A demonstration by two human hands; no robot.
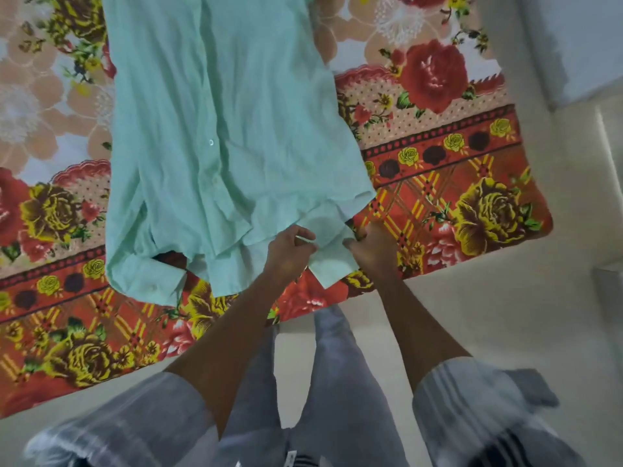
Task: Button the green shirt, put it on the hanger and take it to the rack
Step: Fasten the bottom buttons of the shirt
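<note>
The pale green shirt (215, 129) lies flat on the flowered bedspread (438, 183), its hem toward me and its collar end cut off by the top of the view. A white button (211, 142) shows on the front placket. My left hand (290, 252) pinches the cuff (332, 261) of the shirt's right-hand sleeve from the left. My right hand (372, 247) pinches the same cuff from the right. The other sleeve's cuff (148, 281) rests loose at the lower left. No hanger or rack is in view.
The bed's near edge runs diagonally across the lower view, with pale floor (505, 315) beyond it at the right. My legs in grey trousers (337, 382) stand against the bed edge. A white wall (580, 38) stands at the upper right.
</note>
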